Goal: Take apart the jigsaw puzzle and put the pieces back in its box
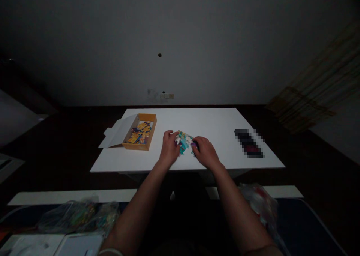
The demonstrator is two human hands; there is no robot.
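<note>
Several joined puzzle pieces (185,141), coloured teal, white and purple, lie near the front middle of the white table. My left hand (170,148) is closed round their left edge, its thumb on the pieces. On the right edge, my right hand (205,151) grips with curled fingers, beside a purple part. The undersides of both hands are hidden. Farther left stands an open orange box (152,134) with loose yellow and purple puzzle pieces (140,132) in it.
The box's white lid flap (119,131) extends leftward over the white table (197,117). A dark pixelated object (249,143) lies at the table's right. Plastic bags (81,213) rest below left, and another bag (260,201) below right.
</note>
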